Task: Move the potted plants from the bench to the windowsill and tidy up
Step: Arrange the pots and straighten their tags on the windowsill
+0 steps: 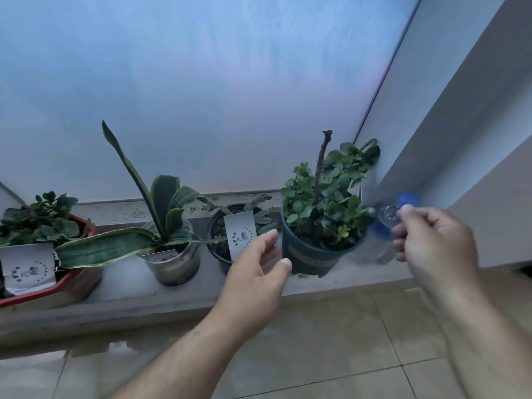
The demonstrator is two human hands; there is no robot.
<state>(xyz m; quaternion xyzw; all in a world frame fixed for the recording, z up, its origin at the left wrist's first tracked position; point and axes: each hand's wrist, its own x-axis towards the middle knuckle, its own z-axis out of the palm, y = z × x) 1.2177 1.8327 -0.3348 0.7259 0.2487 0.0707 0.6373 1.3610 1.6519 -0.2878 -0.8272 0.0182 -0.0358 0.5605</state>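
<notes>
Left hand [259, 263]: released, fingers spread, thumb out toward the dark green pot [313, 256], close to its left wall but not clearly touching; forearm reaching up from the lower left, over the tiled floor [316, 341]. Right hand [431, 240]: fingers curled round a clear plastic bottle [377, 240] with a blue cap [407, 200] and blue label, gripping near the neck; bottle blurred, tilted, just right of the green pot and partly hidden behind its leaves. Right forearm coming in from the lower right corner.

Between the two hands: the dark green pot standing on the windowsill [144, 292], holding a bushy round-leaved plant [325, 197] with a bare dry stem rising from the middle, foliage touching the frosted window pane [230, 96] near the corner.

Further left along the sill, in a row: a black pot [218, 254] with a flat-leaved plant and a white printed card [241, 234] leaning at its front, partly behind the left hand's fingers; a clear glass jar [175, 269] with a tall striped sword-leaved plant, one long leaf drooping leftward; a red angular planter [57, 289] with a succulent and another white card, overhanging the sill's front edge. Grey wall [475, 139] rising to the right.
</notes>
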